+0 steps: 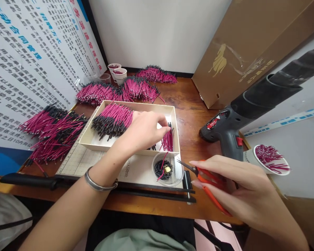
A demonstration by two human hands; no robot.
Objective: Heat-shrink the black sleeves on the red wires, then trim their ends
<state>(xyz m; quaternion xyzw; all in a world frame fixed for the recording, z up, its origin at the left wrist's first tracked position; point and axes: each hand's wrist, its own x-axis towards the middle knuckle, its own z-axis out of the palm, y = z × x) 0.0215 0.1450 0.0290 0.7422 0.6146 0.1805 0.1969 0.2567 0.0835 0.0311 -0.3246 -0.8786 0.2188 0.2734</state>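
Left hand (143, 130) pinches wires (167, 140) in the box (172, 115); right hand (240, 184) grips orange scissors (208, 183), blades nearly shut (empty). Many piles (54, 130) wait on the desk (191, 104); 1 cup (270, 160) holds cut pieces.

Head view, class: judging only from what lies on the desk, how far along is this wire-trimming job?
Done: black offcuts fill the clear cup, and a paper cup holds pink pieces. In hand: the left hand pinches wires in the shallow box; the right hand holds orange scissors. Left: the box's big bundle and the desk piles.
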